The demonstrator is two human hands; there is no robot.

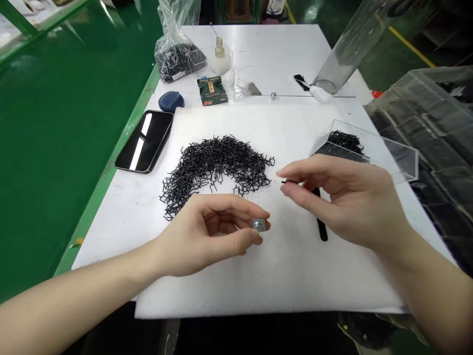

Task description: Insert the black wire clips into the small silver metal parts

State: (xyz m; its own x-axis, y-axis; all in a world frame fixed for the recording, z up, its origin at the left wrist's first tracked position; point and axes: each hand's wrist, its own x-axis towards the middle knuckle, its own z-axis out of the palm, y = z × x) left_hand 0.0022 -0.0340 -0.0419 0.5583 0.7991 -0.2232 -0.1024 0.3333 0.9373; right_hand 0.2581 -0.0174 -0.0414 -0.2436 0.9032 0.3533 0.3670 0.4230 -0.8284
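Note:
My left hand (218,231) pinches a small, shiny grey block with rounded corners (259,225) between its thumb and fingertips, above the white foam sheet. To its right, my right hand (347,197) has its thumb and forefinger closed around a tiny black bent wire piece (289,182), mostly covered by the fingers. A black, flat-ended tool (322,229) shows below the right palm; whether it is held or lies on the sheet I cannot tell. Beyond the left hand spreads a curved heap of small black bent wire pieces (221,158).
A phone (145,140) and a dark blue case (171,101) lie left. A clear tray (399,153) with black pieces stands right, near stacked clear drawers (436,118). Behind are a bag of black pieces (181,56), a small bottle (219,47) and a clear cylinder (347,47).

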